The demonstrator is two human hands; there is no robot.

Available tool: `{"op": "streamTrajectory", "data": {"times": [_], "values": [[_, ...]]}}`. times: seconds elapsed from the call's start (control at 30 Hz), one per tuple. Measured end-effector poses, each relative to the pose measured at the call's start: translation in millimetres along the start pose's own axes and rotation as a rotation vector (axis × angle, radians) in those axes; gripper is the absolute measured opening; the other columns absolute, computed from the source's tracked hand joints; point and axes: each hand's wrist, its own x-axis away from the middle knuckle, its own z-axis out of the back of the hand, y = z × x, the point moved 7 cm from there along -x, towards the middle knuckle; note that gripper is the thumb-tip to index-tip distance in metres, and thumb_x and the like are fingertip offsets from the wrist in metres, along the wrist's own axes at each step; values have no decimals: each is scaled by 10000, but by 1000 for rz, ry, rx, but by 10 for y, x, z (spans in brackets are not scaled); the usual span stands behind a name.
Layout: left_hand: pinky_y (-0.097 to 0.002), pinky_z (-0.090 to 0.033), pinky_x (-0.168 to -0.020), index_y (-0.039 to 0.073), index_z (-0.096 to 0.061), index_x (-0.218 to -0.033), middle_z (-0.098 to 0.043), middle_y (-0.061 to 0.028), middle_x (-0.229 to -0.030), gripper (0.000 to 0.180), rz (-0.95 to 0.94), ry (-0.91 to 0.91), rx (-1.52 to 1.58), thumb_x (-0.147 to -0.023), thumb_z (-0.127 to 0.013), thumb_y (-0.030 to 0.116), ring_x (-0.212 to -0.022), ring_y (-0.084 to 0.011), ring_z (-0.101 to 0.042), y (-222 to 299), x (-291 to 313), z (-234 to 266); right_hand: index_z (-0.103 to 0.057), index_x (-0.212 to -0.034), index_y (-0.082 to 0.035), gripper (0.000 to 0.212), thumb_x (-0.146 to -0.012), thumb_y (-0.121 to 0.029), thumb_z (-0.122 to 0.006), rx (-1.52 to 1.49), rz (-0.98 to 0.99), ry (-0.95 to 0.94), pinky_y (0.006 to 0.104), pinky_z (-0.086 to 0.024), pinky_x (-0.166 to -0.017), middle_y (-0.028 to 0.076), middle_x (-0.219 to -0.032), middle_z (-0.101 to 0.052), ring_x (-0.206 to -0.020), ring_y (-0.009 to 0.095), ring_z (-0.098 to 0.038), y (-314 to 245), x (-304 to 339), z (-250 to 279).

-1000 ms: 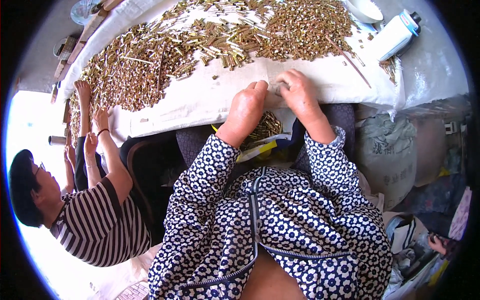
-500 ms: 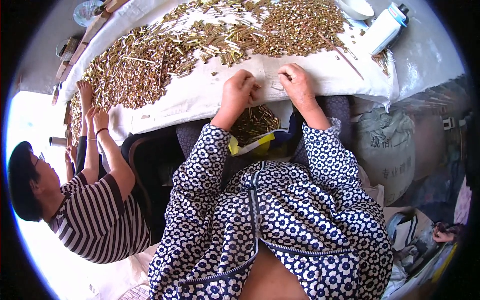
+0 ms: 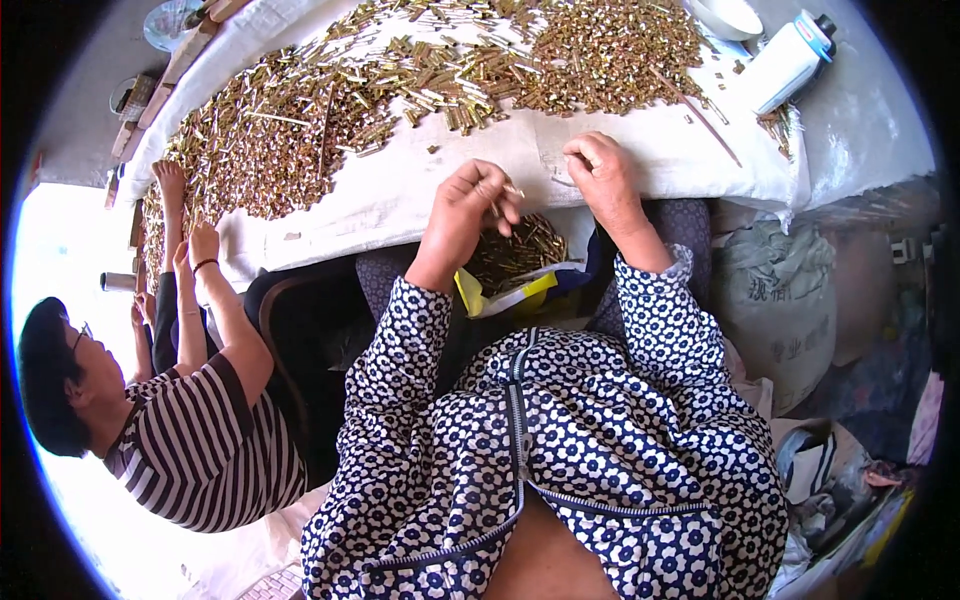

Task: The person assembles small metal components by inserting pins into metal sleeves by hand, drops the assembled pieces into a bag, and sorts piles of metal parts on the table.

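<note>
One small metallic piece [image 3: 514,190] sits pinched at fingertips of left hand [image 3: 462,212], near open bag [image 3: 540,284] holding brass-coloured pieces [image 3: 530,250], by near edge of cloth-covered bench [image 3: 370,205]. Right hand [image 3: 606,180] curled narrow; cannot tell if anything gripped. Brass-coloured heaps [image 3: 620,60] lie farther back; white bottle [image 3: 788,68] and bowl [image 3: 728,18] at right.

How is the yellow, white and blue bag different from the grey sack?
The bag looks smaller than the sack. The bag gapes open, showing gold-coloured pieces; the sack is bunched at its top. The bag is colourful, the sack plain grey. Both look soft.
</note>
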Motion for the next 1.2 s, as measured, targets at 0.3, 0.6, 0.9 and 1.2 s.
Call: {"op": "streamTrajectory", "data": {"times": [0.3,0.6,0.9,1.2], "values": [[-329,-501,-641,-3,-611,-931,-644,-145,-802,131,-305,0,-881,-813,-651,39,-702,-235,-640,344,227,-45,-615,-888,-32,142,-752,1,-638,171,-35,-52,369,-502,-740,111,-893,-626,-837,286,-615,-219,-34,-95],[-362,-502,-661,14,-630,-891,-642,-165,-800,84,-422,350,-1015,-809,-619,31,-735,-333,-637,416,55,489,-611,-1004,-67,205,-805,-94,-567,166,285,-262,396,-417,-971,109,-1141,-581,-1122,290,-505,-1037,-515,-815],[-366,-489,-668,47,-626,-916,-621,-128,-859,106,-490,369,-1081,-811,-616,51,-770,-321,-615,464,-9,434,-599,-993,-80,196,-811,-57,-530,323,295,-290,399,-406,-983,90,-1198,-571,-1159,283,-500,-531,-558,-774],[-368,-485,-629,43,-620,-900,-617,-123,-844,81,-545,409,-1093,-820,-606,40,-718,-317,-607,509,-33,421,-643,-951,-51,136,-825,-42,-592,478,30,-284,370,-472,-930,97,-1141,-611,-1070,275,-556,-105,-494,-224]]}}
